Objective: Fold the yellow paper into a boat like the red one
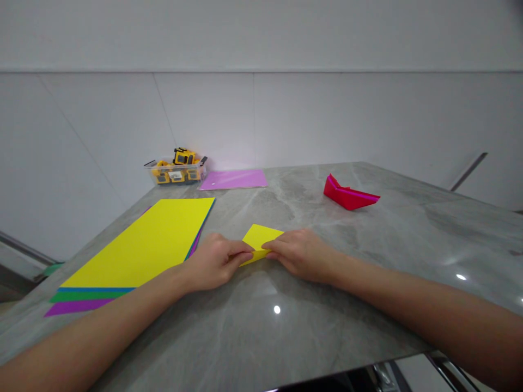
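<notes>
A small folded piece of yellow paper (pixel 261 235) is between my two hands, just above or on the grey tabletop. My left hand (pixel 216 261) pinches its near edge between thumb and fingers at the left. On the right side, my right hand (pixel 304 253) grips the same near edge, its fingertips close to those of the left. A narrow strip along that edge is turned up. Parts of the paper are hidden behind the fingers.
Left lies a stack of coloured sheets (pixel 151 239), yellow on top. A red folded paper boat (pixel 350 197) stands at the right. Farther back are a pink-purple pad (pixel 235 179) and a clear plastic box (pixel 196 175) of yellow toy vehicles. The grey table (pixel 392 239) meets a white wall.
</notes>
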`<state>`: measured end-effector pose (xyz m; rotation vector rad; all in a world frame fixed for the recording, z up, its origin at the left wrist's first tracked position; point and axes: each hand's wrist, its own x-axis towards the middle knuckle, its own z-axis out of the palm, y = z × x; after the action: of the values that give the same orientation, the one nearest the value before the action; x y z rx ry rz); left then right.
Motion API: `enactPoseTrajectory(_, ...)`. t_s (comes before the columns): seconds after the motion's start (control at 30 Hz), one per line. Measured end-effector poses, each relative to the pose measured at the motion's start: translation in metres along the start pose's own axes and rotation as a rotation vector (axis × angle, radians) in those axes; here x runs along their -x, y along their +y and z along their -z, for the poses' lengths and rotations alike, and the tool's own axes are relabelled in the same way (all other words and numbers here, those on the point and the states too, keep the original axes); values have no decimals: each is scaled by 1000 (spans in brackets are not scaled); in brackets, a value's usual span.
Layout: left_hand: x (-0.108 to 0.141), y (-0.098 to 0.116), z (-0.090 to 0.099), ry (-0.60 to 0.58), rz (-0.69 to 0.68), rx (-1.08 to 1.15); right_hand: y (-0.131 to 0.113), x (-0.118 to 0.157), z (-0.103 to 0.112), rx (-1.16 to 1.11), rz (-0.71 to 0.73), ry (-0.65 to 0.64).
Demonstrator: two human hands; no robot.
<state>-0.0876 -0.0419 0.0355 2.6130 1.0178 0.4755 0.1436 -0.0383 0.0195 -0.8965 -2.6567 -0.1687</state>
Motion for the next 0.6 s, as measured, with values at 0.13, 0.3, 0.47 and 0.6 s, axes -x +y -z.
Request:
enactPoseTrajectory(0.13, -2, 2, -1, -15, 70, 139, 3, -2, -2, -8, 17, 63)
enactPoseTrajectory(0.3, -5, -1, -6, -102, 209, 468, 10, -4, 2, -17, 64, 120)
enactPoseTrajectory(0.47, -6, -4, -12, -166, 302, 714, 12, -3, 4, -7, 93, 142)
enactPoseTrajectory(0.6, -8, -4, -14, -93, 358, 921, 13, -3, 4, 80, 185, 233)
